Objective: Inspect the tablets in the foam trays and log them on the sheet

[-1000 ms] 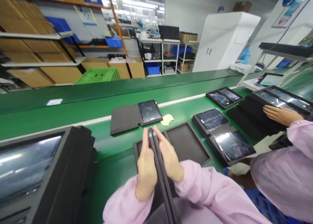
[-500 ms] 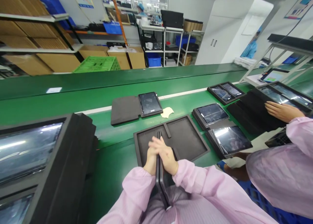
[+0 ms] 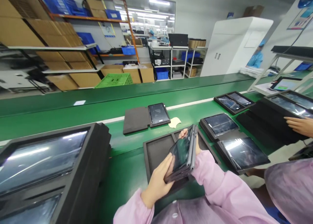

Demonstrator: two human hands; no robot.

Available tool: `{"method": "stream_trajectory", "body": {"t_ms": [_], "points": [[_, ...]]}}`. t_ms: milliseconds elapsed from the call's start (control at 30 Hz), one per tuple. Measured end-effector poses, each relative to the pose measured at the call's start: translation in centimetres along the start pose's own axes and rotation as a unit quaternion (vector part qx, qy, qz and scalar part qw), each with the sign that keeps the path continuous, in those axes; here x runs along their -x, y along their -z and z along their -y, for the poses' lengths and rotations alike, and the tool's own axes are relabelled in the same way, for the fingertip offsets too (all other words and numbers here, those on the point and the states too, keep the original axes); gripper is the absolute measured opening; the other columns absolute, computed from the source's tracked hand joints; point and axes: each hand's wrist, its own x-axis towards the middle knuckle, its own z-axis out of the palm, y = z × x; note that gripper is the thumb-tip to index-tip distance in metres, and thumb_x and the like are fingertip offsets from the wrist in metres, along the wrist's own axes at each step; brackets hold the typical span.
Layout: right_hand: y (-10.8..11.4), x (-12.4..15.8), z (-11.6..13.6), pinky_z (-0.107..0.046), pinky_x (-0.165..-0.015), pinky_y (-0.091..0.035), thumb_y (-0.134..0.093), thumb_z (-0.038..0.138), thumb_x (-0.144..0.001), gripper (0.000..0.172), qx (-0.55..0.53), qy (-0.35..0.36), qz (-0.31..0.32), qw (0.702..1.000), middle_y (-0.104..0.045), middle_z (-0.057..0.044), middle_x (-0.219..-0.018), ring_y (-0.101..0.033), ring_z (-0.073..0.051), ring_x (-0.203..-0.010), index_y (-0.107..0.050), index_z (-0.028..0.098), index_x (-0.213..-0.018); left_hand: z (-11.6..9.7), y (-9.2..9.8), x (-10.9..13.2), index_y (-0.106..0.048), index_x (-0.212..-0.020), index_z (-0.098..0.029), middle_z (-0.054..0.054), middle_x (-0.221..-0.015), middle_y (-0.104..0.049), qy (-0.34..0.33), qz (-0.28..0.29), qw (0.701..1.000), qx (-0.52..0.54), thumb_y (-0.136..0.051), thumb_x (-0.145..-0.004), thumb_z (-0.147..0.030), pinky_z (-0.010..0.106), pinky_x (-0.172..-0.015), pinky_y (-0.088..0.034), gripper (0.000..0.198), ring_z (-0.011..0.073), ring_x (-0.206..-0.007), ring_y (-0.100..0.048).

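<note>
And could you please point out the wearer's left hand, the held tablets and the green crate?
Left hand [image 3: 159, 177]: head view, back of hand.
Held tablets [image 3: 182, 153]: head view, dark screen.
Green crate [image 3: 114, 79]: head view, top surface.

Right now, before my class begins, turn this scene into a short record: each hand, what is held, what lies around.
Left hand: grips the near lower edge of the tablets
Right hand: supports them from behind, partly hidden
Held: tablets stacked together, tilted
Below: divided black tray on the green worktop
Left side: thick black stack with screens on top
Beyond: lone tablet beside a dark panel; pale yellow scrap
Right side: co-worker's hand at black slabs
</note>
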Motion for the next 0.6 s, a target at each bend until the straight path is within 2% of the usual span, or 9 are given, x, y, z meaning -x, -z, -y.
{"method": "stream_trajectory", "body": {"t_ms": [67, 100, 200, 267, 367, 433, 533, 567, 600], "points": [[-0.9, 0.1, 0.9, -0.026, -0.058, -0.043, -0.05, 0.061, -0.078, 0.042, -0.012, -0.008, -0.006, 1.0, -0.051, 0.001, -0.062, -0.05, -0.014, -0.059, -0.049, 0.02, -0.065, -1.5, 0.0, 0.2, -0.07, -0.097, -0.016, 0.014, -0.107, -0.066, 0.065, -0.107, 0.992, 0.024, -0.07, -0.062, -0.032, 0.043, -0.096, -0.044, 0.038, 0.0317, -0.103, -0.06], [-1.2, 0.4, 1.3, -0.026, -0.062, -0.045, -0.053, 0.057, -0.077, 0.038, -0.001, -0.009, 0.005, 1.0, -0.054, 0.0, -0.067, -0.053, -0.015, -0.065, -0.052, 0.02, -0.071, -2.2, 0.0, 0.4, -0.071, -0.084, -0.015, 0.014, -0.09, -0.07, 0.103, -0.158, 0.981, 0.046, -0.071, -0.061, -0.034, 0.042, -0.087, -0.05, 0.03, 0.0312, -0.088, -0.064], [-1.1, 1.2, 2.9, -0.025, -0.07, -0.043, -0.062, 0.043, -0.074, 0.027, 0.17, 0.01, 0.089, 0.981, -0.058, 0.001, -0.078, -0.054, -0.015, -0.076, -0.055, 0.02, -0.087, -4.2, 0.3, 1.3, -0.066, -0.075, -0.014, 0.011, -0.073, -0.069, 0.199, -0.242, 0.93, 0.191, -0.074, -0.055, -0.041, 0.039, -0.066, -0.053, 0.034, 0.0291, -0.069, -0.064], [-0.3, 1.4, 4.0, -0.023, -0.063, -0.038, -0.06, 0.038, -0.077, 0.02, 0.36, 0.03, 0.158, 0.919, -0.051, 0.004, -0.066, -0.048, -0.012, -0.064, -0.053, 0.019, -0.077, -5.6, 0.6, 2.2, -0.064, -0.083, -0.014, 0.009, -0.075, -0.069, 0.259, -0.279, 0.865, 0.326, -0.077, -0.05, -0.037, 0.037, -0.064, -0.052, 0.042, 0.0292, -0.071, -0.065], [0.3, 1.5, 5.6, -0.022, -0.053, -0.027, -0.05, 0.037, -0.087, 0.039, 0.542, 0.06, 0.243, 0.802, -0.034, 0.006, -0.053, -0.035, -0.009, -0.053, -0.036, 0.017, -0.056, -7.1, 0.8, 3.2, -0.059, -0.094, -0.015, 0.005, -0.072, -0.069, 0.326, -0.334, 0.775, 0.425, -0.078, -0.044, -0.028, 0.035, -0.063, -0.052, 0.054, 0.0296, -0.073, -0.066], [-0.2, 1.8, 6.2, -0.023, -0.053, -0.025, -0.048, 0.033, -0.09, 0.041, 0.619, 0.109, 0.26, 0.733, -0.035, 0.005, -0.052, -0.035, -0.009, -0.052, -0.033, 0.017, -0.055, -7.5, 0.8, 3.6, -0.056, -0.103, -0.016, 0.005, -0.073, -0.069, 0.337, -0.345, 0.757, 0.442, -0.078, -0.043, -0.025, 0.034, -0.063, -0.052, 0.065, 0.03, -0.075, -0.066], [-2.1, 3.8, 6.0, -0.025, -0.052, -0.024, -0.047, 0.023, -0.091, 0.032, 0.721, 0.213, 0.219, 0.622, -0.048, -0.001, -0.058, -0.043, -0.012, -0.054, -0.045, 0.016, -0.059, -7.3, 0.8, 3.6, -0.053, -0.107, -0.016, 0.005, -0.076, -0.069, 0.345, -0.344, 0.758, 0.435, -0.077, -0.044, -0.025, 0.034, -0.061, -0.051, 0.069, 0.0299, -0.074, -0.066], [-2.8, 5.0, 5.5, -0.026, -0.051, -0.024, -0.045, 0.02, -0.091, 0.03, 0.719, 0.239, 0.244, 0.605, -0.051, -0.003, -0.059, -0.045, -0.013, -0.054, -0.049, 0.016, -0.061, -7.1, 0.8, 3.6, -0.054, -0.106, -0.016, 0.005, -0.076, -0.069, 0.345, -0.344, 0.758, 0.433, -0.076, -0.044, -0.025, 0.034, -0.06, -0.051, 0.067, 0.0298, -0.073, -0.066], [-3.4, 6.3, 5.0, -0.026, -0.05, -0.025, -0.043, 0.018, -0.092, 0.03, 0.691, 0.257, 0.3, 0.606, -0.053, -0.005, -0.06, -0.047, -0.014, -0.055, -0.052, 0.015, -0.063, -7.1, 0.8, 3.5, -0.055, -0.105, -0.016, 0.005, -0.075, -0.069, 0.344, -0.346, 0.76, 0.43, -0.076, -0.044, -0.025, 0.034, -0.06, -0.051, 0.066, 0.0298, -0.072, -0.065]]}}
